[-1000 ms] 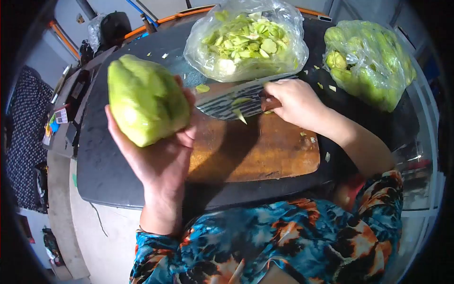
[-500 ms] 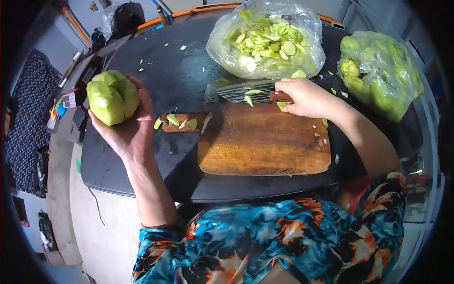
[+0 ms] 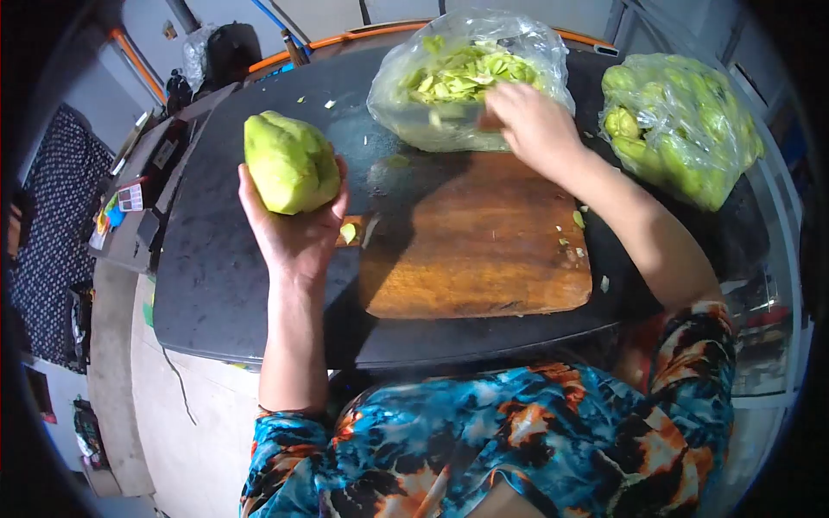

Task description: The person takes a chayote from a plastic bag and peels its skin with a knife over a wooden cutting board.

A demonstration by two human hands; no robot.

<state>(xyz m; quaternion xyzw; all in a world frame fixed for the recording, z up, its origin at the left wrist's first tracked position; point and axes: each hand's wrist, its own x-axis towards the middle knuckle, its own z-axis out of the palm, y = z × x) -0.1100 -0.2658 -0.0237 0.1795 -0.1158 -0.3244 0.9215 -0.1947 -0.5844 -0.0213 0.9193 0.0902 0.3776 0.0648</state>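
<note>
A peeled green chayote (image 3: 289, 164) rests in my left hand (image 3: 298, 237), with the fingers around its underside, above the left part of the table. My right hand (image 3: 537, 129) is closed on the brown handle of the knife (image 3: 492, 119) at the near side of an open clear plastic bag (image 3: 406, 116). Inside that bag lie many green slices and peelings (image 3: 471, 76). The knife's blade is blurred and hard to make out against the bag. Below my right hand lies the wooden cutting board (image 3: 479, 250), with small scraps along its right edge.
A second plastic bag (image 3: 691, 129), full of whole green chayotes, sits at the right of the dark table (image 3: 216, 285). The board's handle (image 3: 350, 231) points left, with a peeling on it. A side surface with small items (image 3: 129, 198) stands at the left.
My right hand has lifted the knife from above the board to the bag of slices. My left hand has moved the chayote back to the right and nearer the board.
</note>
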